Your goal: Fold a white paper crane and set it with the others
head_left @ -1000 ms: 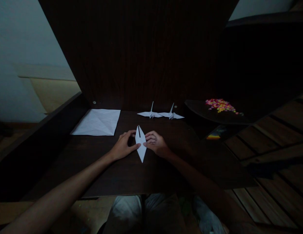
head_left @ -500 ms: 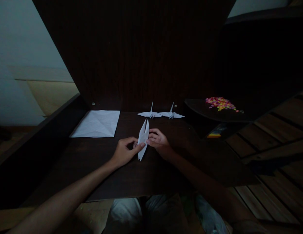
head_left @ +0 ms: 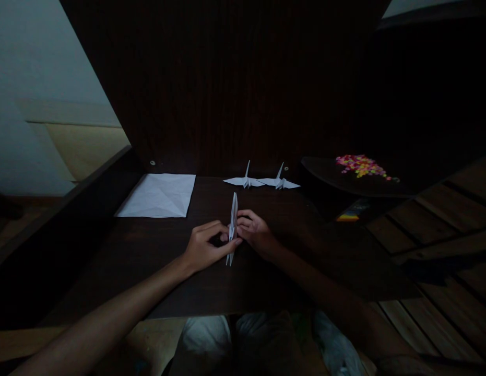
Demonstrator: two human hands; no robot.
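Between my two hands stands a folded white origami paper [head_left: 234,211], long and pointed, seen nearly edge-on with its layers showing. My left hand [head_left: 206,243] pinches its lower half, thumb on the near side and fingers behind. From the other side my right hand [head_left: 255,230] grips it with curled fingertips at about mid-height; some of its fingers are hidden by the paper. Just beyond are two finished white paper cranes, a left crane [head_left: 246,181] and a right crane [head_left: 280,183], wing tips touching or overlapping.
A creased white paper square [head_left: 160,196] lies on the dark wooden desk [head_left: 180,297] at the left. On a curved shelf [head_left: 317,169] at right sits a pile of small colourful pieces [head_left: 362,166]. A raised side board [head_left: 70,209] borders the desk's left.
The folded paper has turned from showing its broad face with a split top to nearly edge-on. Both hands still hold it. The whole view has shifted slightly.
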